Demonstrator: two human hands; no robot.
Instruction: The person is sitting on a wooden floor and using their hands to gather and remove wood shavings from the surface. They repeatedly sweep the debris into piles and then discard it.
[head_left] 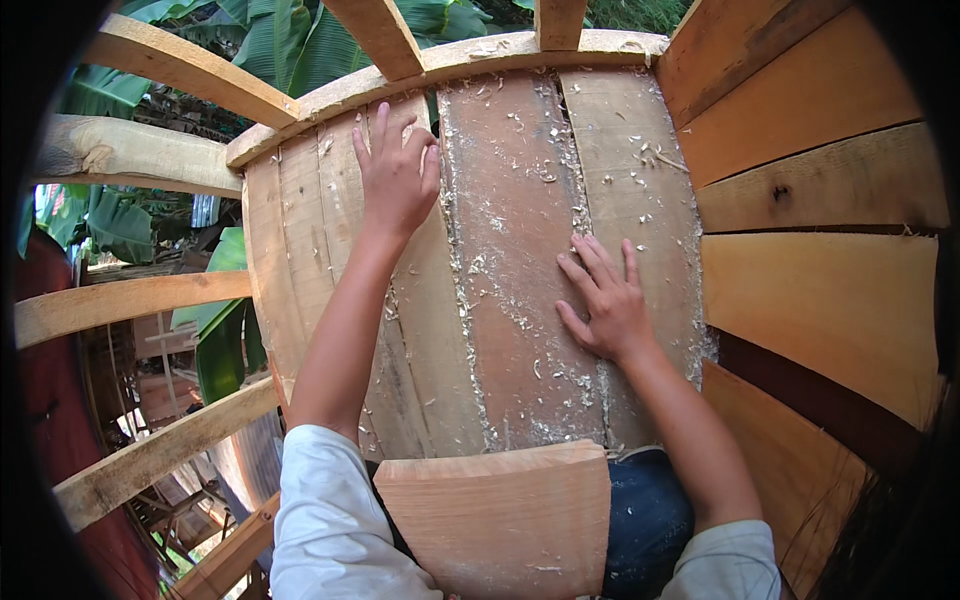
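Note:
Both my hands reach out over a floor of wooden planks (510, 250) strewn with pale wood shavings. My left hand (400, 180) is farther off, near the far beam, over a pale plank beside a dark gap. Its fingers are apart, some a little bent, and nothing shows in them. Nearer and to the right, my right hand (607, 305) lies with fingers spread over the seam between a reddish plank and a paler one. Close to me, a smooth light board (495, 515) lies across my lap, touched by neither hand.
A wooden beam (480, 57) edges the planks at the far side, with upright posts (375, 40) rising from it. Slats (160, 445) with open gaps stand on the left. A wall of wide boards (820, 275) closes the right. Banana leaves (290, 50) show outside.

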